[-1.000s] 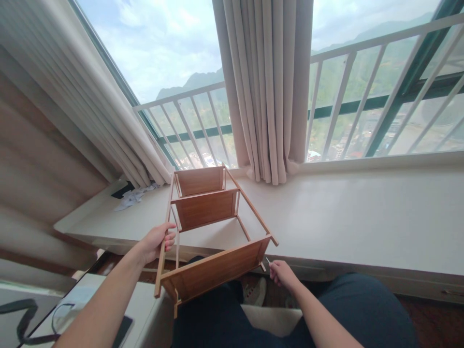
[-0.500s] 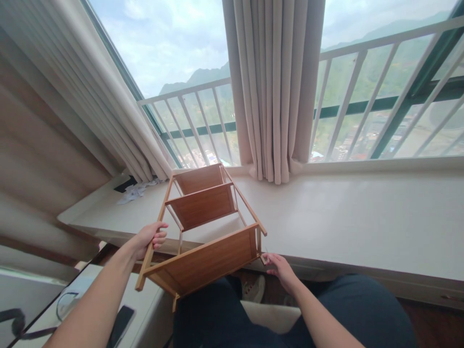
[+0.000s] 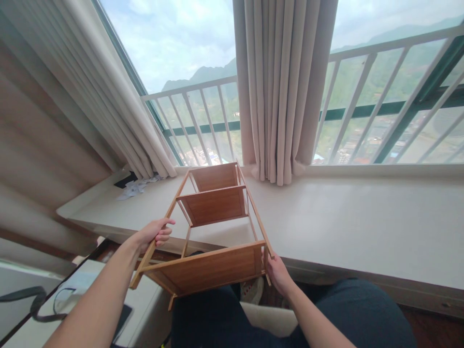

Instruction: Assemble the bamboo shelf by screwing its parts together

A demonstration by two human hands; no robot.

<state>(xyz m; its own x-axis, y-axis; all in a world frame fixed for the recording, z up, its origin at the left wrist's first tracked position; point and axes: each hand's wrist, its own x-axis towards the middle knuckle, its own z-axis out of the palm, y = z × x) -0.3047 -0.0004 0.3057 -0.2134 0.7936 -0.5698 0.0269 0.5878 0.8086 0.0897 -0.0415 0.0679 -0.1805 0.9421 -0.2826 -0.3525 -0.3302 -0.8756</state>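
Left hand (image 3: 155, 233) grip clamped on wooden rack (image 3: 213, 232) rail; right hand (image 3: 278, 271) grip clamped on its corner

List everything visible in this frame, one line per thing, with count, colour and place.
Wooden shelf rack: one, brown, three boards, lying tilted from the sill to the lap.
Window sill: one, white, below the window.
Curtains: two, beige, centre and left.
Railing: one, white, outside the glass.
Crumpled paper: white, far left of the sill.
Dark flat item: one, black, beside the paper.
Side table: one, white, lower left, with a cable.
Left hand: gripping the rack's left rail.
Right hand: at the rack's lower right corner.
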